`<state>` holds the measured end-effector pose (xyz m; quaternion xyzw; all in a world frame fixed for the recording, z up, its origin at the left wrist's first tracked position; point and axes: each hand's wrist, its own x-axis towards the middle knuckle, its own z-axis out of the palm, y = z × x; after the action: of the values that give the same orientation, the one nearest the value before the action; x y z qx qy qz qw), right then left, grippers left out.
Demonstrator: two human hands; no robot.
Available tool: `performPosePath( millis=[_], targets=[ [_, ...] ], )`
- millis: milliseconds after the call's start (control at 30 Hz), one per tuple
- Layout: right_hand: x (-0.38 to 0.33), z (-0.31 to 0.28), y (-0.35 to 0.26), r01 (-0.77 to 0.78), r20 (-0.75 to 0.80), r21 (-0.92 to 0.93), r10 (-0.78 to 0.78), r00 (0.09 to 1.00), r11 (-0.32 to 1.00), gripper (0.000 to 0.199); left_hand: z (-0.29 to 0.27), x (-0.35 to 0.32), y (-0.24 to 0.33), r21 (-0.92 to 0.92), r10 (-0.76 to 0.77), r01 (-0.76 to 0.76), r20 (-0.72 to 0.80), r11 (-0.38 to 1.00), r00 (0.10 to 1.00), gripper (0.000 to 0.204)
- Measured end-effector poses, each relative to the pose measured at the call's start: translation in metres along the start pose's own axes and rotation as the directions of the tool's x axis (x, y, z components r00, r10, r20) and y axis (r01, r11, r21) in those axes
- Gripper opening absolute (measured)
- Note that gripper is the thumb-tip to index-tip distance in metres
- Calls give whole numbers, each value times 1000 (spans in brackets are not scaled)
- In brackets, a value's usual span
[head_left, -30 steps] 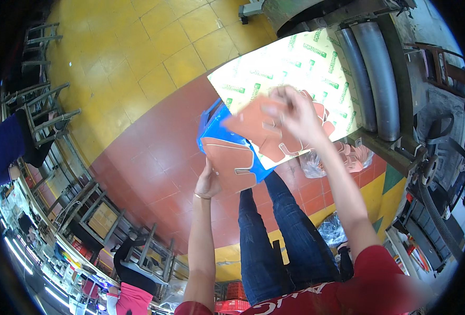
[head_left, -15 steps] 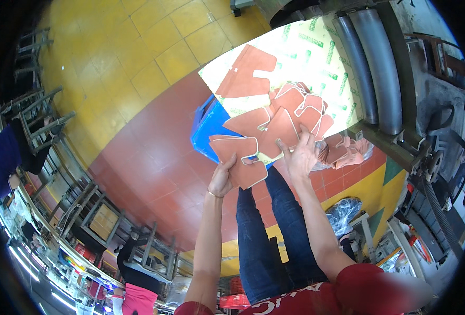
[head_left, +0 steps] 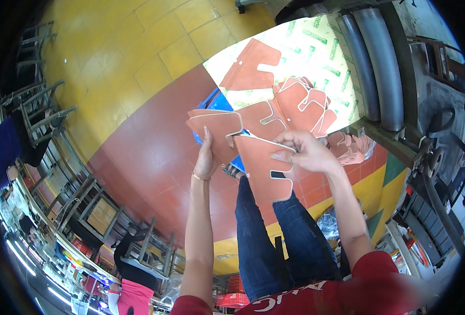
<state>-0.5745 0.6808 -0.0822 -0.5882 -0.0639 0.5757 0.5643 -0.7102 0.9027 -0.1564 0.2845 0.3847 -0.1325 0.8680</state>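
Observation:
My left hand (head_left: 206, 160) grips a few stacked reddish-brown cut-out pieces (head_left: 214, 128) with pale edges, thumb on top. Another notched cut-out piece (head_left: 264, 163) is pinched by its upper edge between the thumb and fingers of my right hand (head_left: 308, 150). That piece hangs over my legs, its left part close to the stack in my left hand. Beyond my hands, several similar pieces (head_left: 303, 105) lie overlapping on a pale yellow printed sheet (head_left: 322, 52). One flat piece (head_left: 253, 65) rests apart near the sheet's far left edge.
Two large metal rollers (head_left: 379, 68) stand right of the sheet. A blue bin (head_left: 224, 102) shows partly under the sheet's left side. More pieces (head_left: 350, 147) sit in clear plastic at the right. Metal racks (head_left: 96, 210) and a person in pink (head_left: 138, 299) are at the left.
My right hand has lifted one piece off the pile and drawn it toward me, beside the stack. My left hand has moved left and slightly away with its pieces.

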Motion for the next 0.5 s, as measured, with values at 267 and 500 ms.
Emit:
performPosePath(
  millis=[267,500],
  targets=[
    [44,15,-8,12,-193,-337,-82,978,941,28,35,7,-10,-96,-116,130,137,987,984,94],
    [2,33,-3,107,-115,-408,-167,979,907,24,19,-14,-32,-37,-184,189,120,981,976,103]
  ],
)
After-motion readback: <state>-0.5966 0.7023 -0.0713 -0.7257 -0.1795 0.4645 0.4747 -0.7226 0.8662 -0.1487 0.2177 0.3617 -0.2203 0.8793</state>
